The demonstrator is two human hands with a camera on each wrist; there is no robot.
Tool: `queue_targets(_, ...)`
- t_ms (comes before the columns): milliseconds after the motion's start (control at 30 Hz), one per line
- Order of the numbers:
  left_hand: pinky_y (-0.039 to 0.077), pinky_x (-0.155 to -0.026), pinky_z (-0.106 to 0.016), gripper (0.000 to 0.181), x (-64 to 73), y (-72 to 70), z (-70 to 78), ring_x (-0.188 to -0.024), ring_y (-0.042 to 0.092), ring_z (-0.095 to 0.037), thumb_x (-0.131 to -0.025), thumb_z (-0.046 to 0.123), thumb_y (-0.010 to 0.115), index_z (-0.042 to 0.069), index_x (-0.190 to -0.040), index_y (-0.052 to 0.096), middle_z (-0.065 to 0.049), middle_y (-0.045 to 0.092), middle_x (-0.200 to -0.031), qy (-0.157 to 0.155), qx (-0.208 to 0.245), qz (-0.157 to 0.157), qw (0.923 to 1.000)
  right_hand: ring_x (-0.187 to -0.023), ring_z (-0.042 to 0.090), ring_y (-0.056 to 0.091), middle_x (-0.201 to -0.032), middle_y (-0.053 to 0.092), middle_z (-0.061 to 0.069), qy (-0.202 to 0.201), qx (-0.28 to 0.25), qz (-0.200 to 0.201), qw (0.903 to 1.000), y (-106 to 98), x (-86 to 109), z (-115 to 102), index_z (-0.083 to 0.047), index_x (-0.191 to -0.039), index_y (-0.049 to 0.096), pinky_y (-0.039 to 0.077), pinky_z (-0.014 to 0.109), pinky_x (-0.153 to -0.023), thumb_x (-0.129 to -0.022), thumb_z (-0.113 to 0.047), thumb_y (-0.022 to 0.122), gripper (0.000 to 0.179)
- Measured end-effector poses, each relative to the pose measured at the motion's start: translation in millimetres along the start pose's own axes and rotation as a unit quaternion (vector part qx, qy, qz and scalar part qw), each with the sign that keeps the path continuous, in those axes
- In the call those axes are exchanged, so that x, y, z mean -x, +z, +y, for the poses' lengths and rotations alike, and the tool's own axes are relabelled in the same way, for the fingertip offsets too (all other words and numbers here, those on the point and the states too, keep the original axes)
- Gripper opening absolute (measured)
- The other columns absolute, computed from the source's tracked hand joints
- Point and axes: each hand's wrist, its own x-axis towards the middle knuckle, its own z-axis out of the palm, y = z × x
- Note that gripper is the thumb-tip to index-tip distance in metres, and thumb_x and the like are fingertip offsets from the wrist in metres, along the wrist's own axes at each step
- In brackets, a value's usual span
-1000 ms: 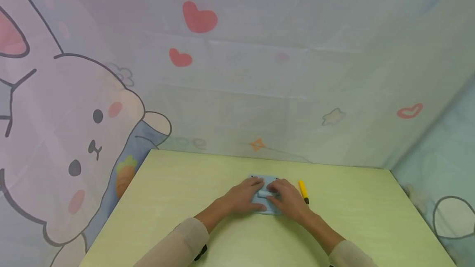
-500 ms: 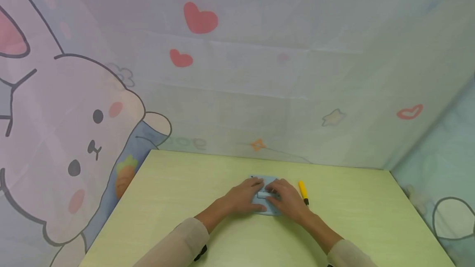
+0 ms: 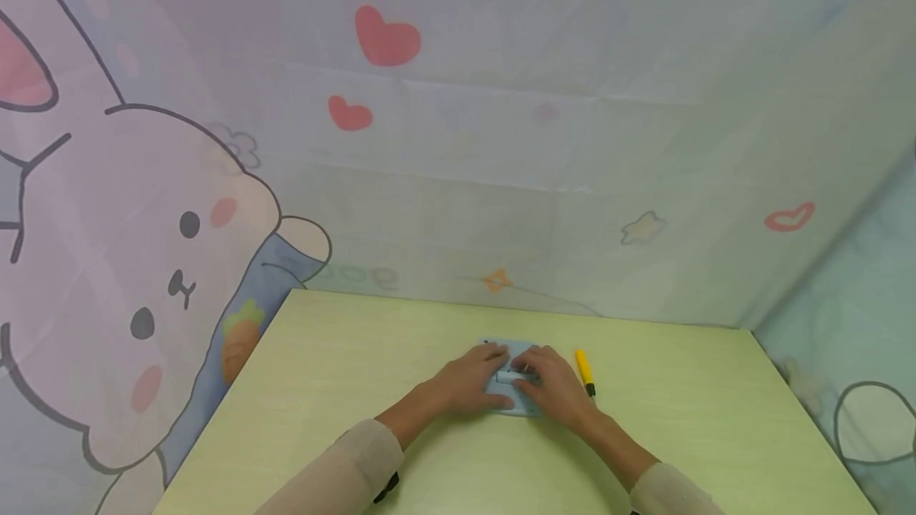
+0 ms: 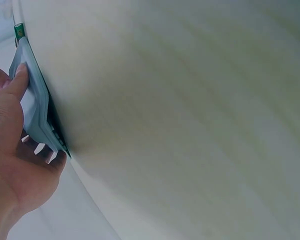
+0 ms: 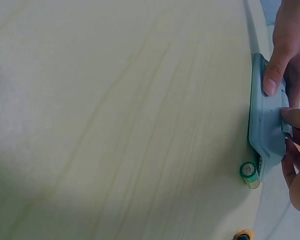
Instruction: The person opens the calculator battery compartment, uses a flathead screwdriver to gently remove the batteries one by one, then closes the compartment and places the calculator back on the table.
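A light blue flat device lies on the table with its plain side up. My left hand holds it from the left; in the right wrist view the left thumb lies along its face. In the left wrist view, fingers curl at its edge. Across the device's middle sits a small pale blue rectangular piece. My right hand has thumb and fingertips at the right end of this piece, pinching it. Those fingers partly cover it. What is under the device is hidden.
A green battery stands upright beside the device; my right hand hides it in the head view. To the right lies a yellow-handled screwdriver with a black collar. The pale table ends at a printed cloth backdrop.
The right fingertips have shifted very slightly around the pale piece. The left hand and the device stay in place.
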Motion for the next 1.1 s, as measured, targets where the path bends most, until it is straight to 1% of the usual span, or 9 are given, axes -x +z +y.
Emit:
queue_targets(233, 0.039, -0.121, -0.041, 0.085, -0.4, 0.6, -0.1, -0.157, 0.032, -0.026, -0.101, 0.059, 0.065, 0.008, -0.164, 0.041, -0.006, 0.036, -0.170, -0.001, 0.003, -0.001, 1.0000, -0.094, 0.020, 0.062, -0.101, 0.072, -0.001, 0.014, -0.025, 0.002, 0.9996, 0.3, -0.8, -0.8, -0.010, -0.108, 0.078, 0.055, 0.037, -0.083, -0.089, -0.008, 0.086, 0.021)
queue_targets(567, 0.039, -0.121, -0.040, 0.086, 0.0, 0.6, -0.5, -0.158, 0.031, -0.025, -0.101, 0.060, 0.065, 0.008, -0.164, 0.040, -0.005, 0.036, -0.170, -0.003, 0.002, -0.002, 1.0000, -0.091, 0.017, 0.061, -0.102, 0.073, 0.000, 0.015, -0.032, 0.012, 0.9993, 2.8, -1.3, 1.0, -0.008, -0.108, 0.079, 0.055, 0.034, -0.081, -0.089, -0.009, 0.086, 0.020)
queue_targets(800, 0.039, -0.121, -0.040, 0.085, 0.1, 0.9, -0.7, -0.157, 0.032, -0.025, -0.101, 0.059, 0.065, 0.007, -0.163, 0.041, -0.005, 0.037, -0.170, 0.000, -0.002, -0.001, 1.0000, -0.090, 0.017, 0.061, -0.100, 0.073, -0.001, 0.001, -0.026, 0.022, 0.9994, 5.2, -0.8, 0.3, -0.008, -0.107, 0.079, 0.055, 0.033, -0.080, -0.088, -0.008, 0.087, 0.020)
queue_targets(1100, 0.041, -0.119, -0.041, 0.084, 0.7, 0.2, -0.2, -0.156, 0.035, -0.027, -0.101, 0.059, 0.066, 0.006, -0.162, 0.042, -0.007, 0.039, -0.168, 0.009, -0.006, 0.003, 0.9999, -0.092, 0.016, 0.059, -0.100, 0.069, -0.002, -0.004, -0.015, 0.024, 0.9996, 6.0, 0.8, 0.0, -0.009, -0.107, 0.080, 0.055, 0.034, -0.082, -0.088, -0.009, 0.087, 0.020)
